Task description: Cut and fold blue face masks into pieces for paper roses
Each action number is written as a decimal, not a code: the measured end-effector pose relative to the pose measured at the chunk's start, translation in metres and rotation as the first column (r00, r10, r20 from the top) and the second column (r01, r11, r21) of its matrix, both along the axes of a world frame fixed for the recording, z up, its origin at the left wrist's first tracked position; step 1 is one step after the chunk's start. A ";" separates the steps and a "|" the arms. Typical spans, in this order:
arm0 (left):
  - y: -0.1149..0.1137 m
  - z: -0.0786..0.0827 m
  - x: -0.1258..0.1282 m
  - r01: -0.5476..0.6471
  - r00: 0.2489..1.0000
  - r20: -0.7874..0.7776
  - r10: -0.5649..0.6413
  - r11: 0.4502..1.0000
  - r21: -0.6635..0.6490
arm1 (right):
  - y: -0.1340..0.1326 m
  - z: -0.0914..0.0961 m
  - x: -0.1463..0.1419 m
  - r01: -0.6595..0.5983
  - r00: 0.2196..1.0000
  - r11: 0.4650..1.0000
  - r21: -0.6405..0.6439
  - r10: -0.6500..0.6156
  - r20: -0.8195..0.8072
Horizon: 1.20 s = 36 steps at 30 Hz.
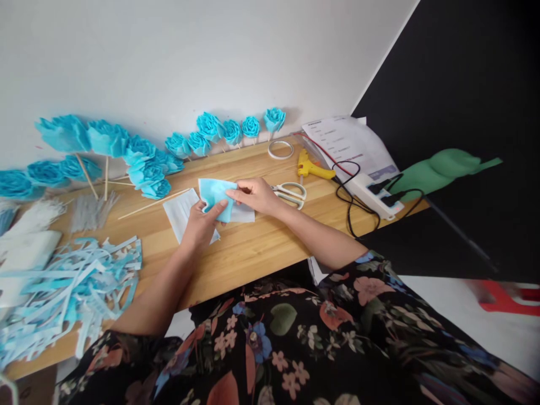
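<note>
Between both hands a piece of light blue, fabric-like sheet (216, 191) is held up, slightly curled at its left edge. My left hand (201, 220) pinches its lower part with the thumb on top. At its right side, my right hand (255, 195) grips the edge between thumb and fingers. Beneath lie pale sheets (179, 211), partly hidden by the hands and the blue piece. Just right of my right hand rest scissors (291, 195) with pale handles, their blades mostly covered by that hand. A thin wooden stick (147, 206) lies to the left.
Blue handmade flowers (210, 126) on sticks line the wall. Cut strips (90, 281) heap at the left, near thin clear strips (90, 212). A tape roll (280, 149), yellow glue gun (314, 167), printed papers (350, 143) and a power strip (371, 194) with black cords occupy the right.
</note>
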<state>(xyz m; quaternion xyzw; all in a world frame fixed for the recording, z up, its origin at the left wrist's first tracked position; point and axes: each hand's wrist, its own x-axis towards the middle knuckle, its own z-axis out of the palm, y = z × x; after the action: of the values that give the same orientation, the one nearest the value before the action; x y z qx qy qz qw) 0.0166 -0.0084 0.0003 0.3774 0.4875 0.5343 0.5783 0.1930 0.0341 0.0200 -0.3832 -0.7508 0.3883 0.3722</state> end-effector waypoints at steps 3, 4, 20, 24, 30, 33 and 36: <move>0.000 0.001 0.000 0.036 0.997 -0.069 -0.039 0.999 -0.040 | -0.001 -0.001 -0.001 0.021 1.000 0.996 0.081 -0.023 0.021; 0.000 0.001 -0.001 0.053 0.993 -0.100 -0.058 0.998 -0.043 | -0.002 -0.001 -0.001 0.028 0.999 0.994 0.108 -0.031 0.030; -0.001 0.000 -0.004 0.136 0.950 -0.279 -0.140 0.990 -0.032 | 0.011 0.001 0.010 0.194 0.973 0.975 0.105 -0.178 -0.145; -0.004 0.005 -0.003 0.194 0.934 -0.309 -0.181 0.981 0.014 | 0.014 0.002 0.013 0.217 0.964 0.973 0.082 -0.201 -0.174; -0.002 0.002 -0.004 0.167 0.923 -0.354 -0.152 0.986 0.014 | 0.014 0.002 0.010 0.184 0.960 0.983 0.017 -0.176 -0.220; -0.001 0.000 -0.005 0.146 0.932 -0.338 -0.133 0.989 0.013 | 0.015 0.001 0.010 0.163 0.955 0.986 -0.029 -0.165 -0.244; 0.000 0.003 -0.007 0.122 0.962 -0.254 -0.101 0.990 0.067 | 0.018 -0.001 0.011 0.150 0.951 0.987 -0.053 -0.159 -0.265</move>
<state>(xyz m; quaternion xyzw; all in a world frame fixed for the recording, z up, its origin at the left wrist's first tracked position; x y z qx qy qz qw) 0.0091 -0.0081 0.0030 0.4918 0.5121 0.4686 0.5257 0.2041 0.0526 0.0188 -0.3906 -0.6547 0.4185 0.4936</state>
